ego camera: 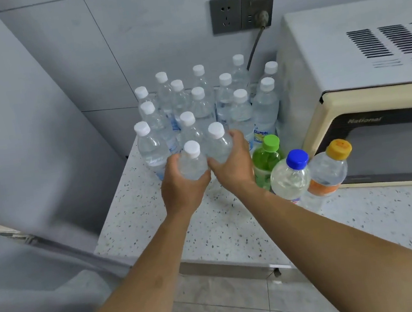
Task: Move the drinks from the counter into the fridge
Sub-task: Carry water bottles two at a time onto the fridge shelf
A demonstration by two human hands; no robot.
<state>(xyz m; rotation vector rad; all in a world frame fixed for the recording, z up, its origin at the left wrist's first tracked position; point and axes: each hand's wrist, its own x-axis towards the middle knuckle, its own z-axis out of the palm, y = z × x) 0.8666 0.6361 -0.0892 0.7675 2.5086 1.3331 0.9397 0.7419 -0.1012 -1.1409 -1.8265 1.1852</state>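
Two bare forearms in view, no sleeves visible up to the frame edge. Left hand (pixel 182 185) and right hand (pixel 235 165): no gloves, rings, watch or wristbands seen. Fingernails not discernible.

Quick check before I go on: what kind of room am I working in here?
Most likely a home or office kitchen. A speckled counter holds a microwave plugged into a tiled wall socket, and the grey fridge stands just left of it.
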